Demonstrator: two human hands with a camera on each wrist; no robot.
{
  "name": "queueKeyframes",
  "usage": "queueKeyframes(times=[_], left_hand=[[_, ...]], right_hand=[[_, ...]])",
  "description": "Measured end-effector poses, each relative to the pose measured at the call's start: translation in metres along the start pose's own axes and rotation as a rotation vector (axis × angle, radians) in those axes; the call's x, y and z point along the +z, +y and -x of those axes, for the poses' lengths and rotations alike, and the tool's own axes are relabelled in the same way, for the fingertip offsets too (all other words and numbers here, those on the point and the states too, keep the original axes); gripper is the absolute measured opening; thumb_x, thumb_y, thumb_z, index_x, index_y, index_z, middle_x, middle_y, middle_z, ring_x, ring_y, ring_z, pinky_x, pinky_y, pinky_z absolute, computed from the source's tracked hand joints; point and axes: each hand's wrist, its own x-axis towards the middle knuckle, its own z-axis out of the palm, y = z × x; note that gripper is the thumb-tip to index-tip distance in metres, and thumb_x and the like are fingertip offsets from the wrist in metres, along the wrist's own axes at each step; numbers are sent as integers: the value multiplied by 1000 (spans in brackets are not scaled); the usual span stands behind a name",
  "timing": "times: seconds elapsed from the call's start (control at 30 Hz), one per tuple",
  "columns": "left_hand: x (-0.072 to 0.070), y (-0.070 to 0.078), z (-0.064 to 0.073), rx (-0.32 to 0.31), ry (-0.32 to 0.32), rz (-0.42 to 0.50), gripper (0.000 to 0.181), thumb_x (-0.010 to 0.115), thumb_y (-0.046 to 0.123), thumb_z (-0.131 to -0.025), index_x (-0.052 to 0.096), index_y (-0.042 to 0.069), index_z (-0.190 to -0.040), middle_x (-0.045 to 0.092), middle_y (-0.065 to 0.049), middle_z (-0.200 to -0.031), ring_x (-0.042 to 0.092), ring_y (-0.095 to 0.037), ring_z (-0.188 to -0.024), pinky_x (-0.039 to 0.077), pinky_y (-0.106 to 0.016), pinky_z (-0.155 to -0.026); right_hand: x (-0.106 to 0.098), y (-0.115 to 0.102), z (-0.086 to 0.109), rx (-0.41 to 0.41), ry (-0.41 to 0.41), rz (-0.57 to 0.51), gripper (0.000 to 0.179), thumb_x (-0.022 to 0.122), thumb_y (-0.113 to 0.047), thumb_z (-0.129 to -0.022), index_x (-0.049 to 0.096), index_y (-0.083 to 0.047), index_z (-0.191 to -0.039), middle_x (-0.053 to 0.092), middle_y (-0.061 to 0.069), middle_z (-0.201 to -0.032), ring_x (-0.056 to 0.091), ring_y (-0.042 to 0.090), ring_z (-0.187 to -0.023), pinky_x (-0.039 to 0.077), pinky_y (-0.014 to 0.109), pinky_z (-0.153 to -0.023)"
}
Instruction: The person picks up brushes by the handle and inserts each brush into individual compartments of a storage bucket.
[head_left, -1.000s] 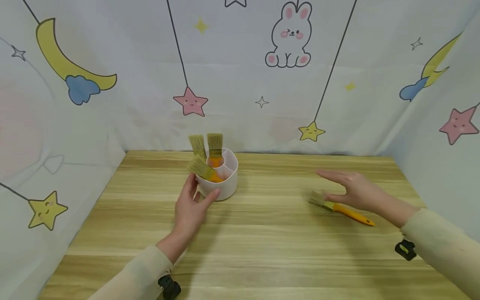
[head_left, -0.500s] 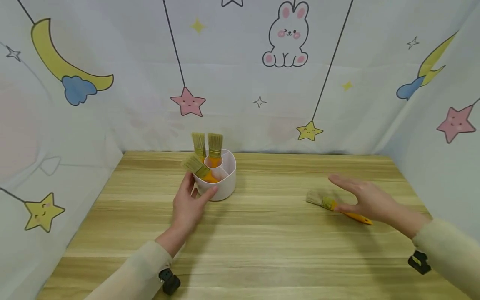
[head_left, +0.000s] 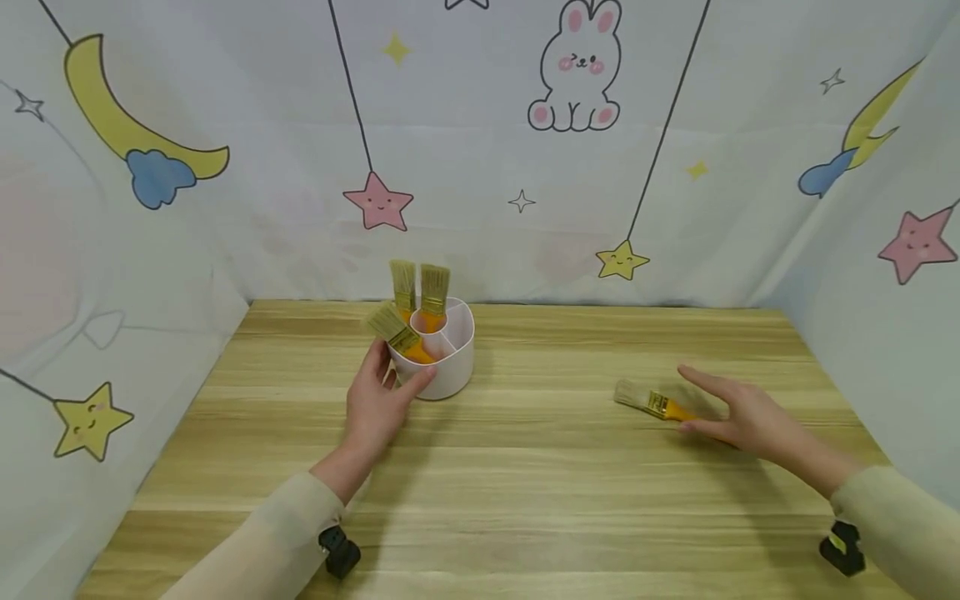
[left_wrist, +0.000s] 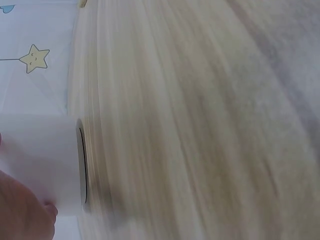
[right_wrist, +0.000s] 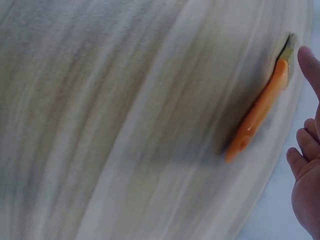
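My left hand (head_left: 375,412) grips the white divided holder (head_left: 454,373), thumb on its front and fingers round its left side. Three paintbrushes stand in it, bristles up: one leaning left at the front (head_left: 393,325), one in the round middle cup (head_left: 434,287) and one behind (head_left: 403,283). On the right a fourth paintbrush (head_left: 651,402) with an orange handle lies on the table, bristles pointing left. My right hand (head_left: 753,417) hovers over its handle with thumb and fingers spread, partly hiding it. In the right wrist view the orange handle (right_wrist: 260,112) shows beside the hand (right_wrist: 307,165).
The wood-grain table (head_left: 525,500) meets a white cloth backdrop (head_left: 465,125) at its back edge, printed with stars, moons and a rabbit. Cloth also hangs at the left and right sides. A dark camera (head_left: 340,552) is strapped on the left wrist, another (head_left: 842,547) on the right.
My right hand has moved right and nearer to me, from over the bristles to over the handle. The brushes in the holder have shifted slightly; the left hand stays on the holder.
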Motion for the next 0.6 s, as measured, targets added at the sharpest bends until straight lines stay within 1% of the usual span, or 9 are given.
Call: queueKeyframes(times=[0.13, 0.33, 0.47, 0.6], left_hand=[[-3, 1, 0, -8, -24, -5, 99, 85, 24, -96, 22, 3, -170, 23, -17, -175, 24, -30, -162, 31, -43, -130], [-5, 0, -4, 1, -47, -3, 101, 85, 24, -96, 21, 3, -170, 23, -16, -175, 23, -30, -162, 31, -42, -130], [-8, -4, -8, 1, -66, -13, 102, 86, 26, -94, 21, 5, -171, 23, -13, -176, 24, -29, -162, 31, -42, -130], [-14, -9, -14, 5, -101, -30, 104, 87, 31, -93, 22, 9, -171, 24, -9, -176, 25, -27, -162, 31, -42, -130]], right_hand=[[6, 4, 3, -6, 9, 11, 79, 94, -25, -83, 60, 2, -149, 66, 28, -139, 71, 48, -113, 61, 63, -88], [16, 6, 6, -57, 75, 44, 66, 97, -20, -78, 72, 4, -134, 73, 23, -128, 75, 43, -106, 63, 57, -84], [21, 6, 9, -61, 79, 63, 59, 95, -20, -80, 74, 2, -131, 74, 23, -126, 76, 43, -104, 64, 57, -83], [24, 5, 11, -62, 78, 57, 53, 93, -16, -81, 76, -1, -129, 75, 23, -124, 76, 44, -103, 64, 57, -82]])
